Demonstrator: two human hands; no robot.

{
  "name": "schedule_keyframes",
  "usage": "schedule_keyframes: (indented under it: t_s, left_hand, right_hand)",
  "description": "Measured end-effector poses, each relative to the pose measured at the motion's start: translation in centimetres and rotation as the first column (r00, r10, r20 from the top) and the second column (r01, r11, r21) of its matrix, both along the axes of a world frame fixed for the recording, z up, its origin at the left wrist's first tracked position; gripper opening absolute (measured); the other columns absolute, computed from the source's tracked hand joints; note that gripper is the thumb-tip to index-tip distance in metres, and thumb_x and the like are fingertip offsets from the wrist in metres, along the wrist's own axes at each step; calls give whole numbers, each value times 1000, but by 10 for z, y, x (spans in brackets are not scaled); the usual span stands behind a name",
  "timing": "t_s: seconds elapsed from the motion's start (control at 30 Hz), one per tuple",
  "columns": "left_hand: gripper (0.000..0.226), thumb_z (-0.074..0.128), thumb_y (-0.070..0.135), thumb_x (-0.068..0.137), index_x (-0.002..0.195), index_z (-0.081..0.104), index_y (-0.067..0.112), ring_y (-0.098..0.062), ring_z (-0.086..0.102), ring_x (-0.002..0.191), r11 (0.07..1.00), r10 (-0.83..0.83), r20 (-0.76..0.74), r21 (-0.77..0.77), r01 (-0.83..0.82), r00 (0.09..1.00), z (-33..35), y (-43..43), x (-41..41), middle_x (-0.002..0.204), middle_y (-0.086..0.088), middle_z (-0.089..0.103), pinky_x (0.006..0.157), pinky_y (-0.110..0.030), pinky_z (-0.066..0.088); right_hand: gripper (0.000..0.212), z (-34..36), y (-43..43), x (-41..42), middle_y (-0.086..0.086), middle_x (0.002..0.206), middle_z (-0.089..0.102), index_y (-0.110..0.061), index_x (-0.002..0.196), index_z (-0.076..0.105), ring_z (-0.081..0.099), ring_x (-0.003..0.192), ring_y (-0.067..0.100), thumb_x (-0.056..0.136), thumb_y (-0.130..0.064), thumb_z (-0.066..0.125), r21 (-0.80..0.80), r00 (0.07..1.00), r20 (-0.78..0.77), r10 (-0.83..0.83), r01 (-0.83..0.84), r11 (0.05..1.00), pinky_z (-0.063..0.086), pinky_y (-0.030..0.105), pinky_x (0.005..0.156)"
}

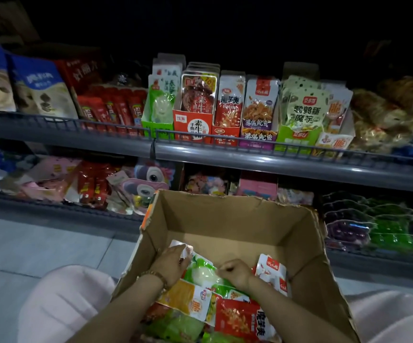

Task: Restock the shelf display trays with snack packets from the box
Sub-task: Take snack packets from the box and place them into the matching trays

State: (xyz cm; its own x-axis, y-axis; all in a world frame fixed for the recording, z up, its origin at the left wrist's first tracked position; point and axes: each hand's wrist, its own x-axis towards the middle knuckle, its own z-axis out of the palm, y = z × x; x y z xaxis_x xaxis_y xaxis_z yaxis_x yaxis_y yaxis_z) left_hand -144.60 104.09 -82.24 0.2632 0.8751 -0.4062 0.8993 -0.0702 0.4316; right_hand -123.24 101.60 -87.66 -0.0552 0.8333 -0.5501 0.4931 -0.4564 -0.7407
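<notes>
left hand (170,264) rests with fingers straight on a green packet (201,272) inside the cardboard box (227,219). right hand (235,272), just right of it, is curled at the same packet's edge; whether it grips is unclear. more snack packets (240,320) lie nearer than both hands. beyond them, higher up, display trays (193,125) stand on the shelf (287,164).

I saw glossy green, yellow and red snack packets (240,320) heaped in the open brown cardboard box (225,219). Colourful cardboard display trays (193,125) stood side by side above it.
</notes>
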Motion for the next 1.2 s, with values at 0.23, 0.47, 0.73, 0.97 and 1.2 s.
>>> schedule_keyframes:
  t_s: [0.23,0.47,0.73,0.97,1.2]
  left_hand:
    - [93,46,87,61,126,48,21,-16,57,110,941,333,433,-206,-268,837,1,15,4,122,1,60,98,-37,44]
    - [23,60,20,89,105,67,5,-11,66,66,902,427,797,-346,-257,428,67,12,33,81,-1,74,60,-19,53]
    - [10,61,8,87,89,71,7,-14,69,70,903,343,880,-214,-372,329,118,32,10,79,-1,74,61,-19,54]
    - [12,61,6,87,91,70,-1,-10,70,72,940,197,891,-54,-336,409,158,57,-24,80,-1,74,63,-20,55]
    - [17,59,15,91,104,68,9,-11,69,85,939,65,887,102,-329,458,198,106,-53,91,2,72,68,-18,54]
  right_hand:
    - [14,81,7,19,-4,71,63,-9,80,63,55,68,5,93,-13,56,177,920,-342,-192,264,948,42,8,63]
    - [17,129,10,12,7,82,69,-4,91,64,64,75,14,94,-16,51,174,819,-551,-162,302,937,51,21,69]
    - [79,194,48,-16,10,105,68,-34,138,28,70,89,23,80,3,66,407,886,-452,103,103,908,57,32,74]
    - [107,249,91,-42,-1,119,64,-51,144,5,70,93,25,78,4,69,552,893,-318,319,-99,828,59,38,72]
    - [90,290,142,-69,6,147,37,-37,142,30,67,100,17,74,6,71,703,928,-186,324,-104,704,59,33,73]
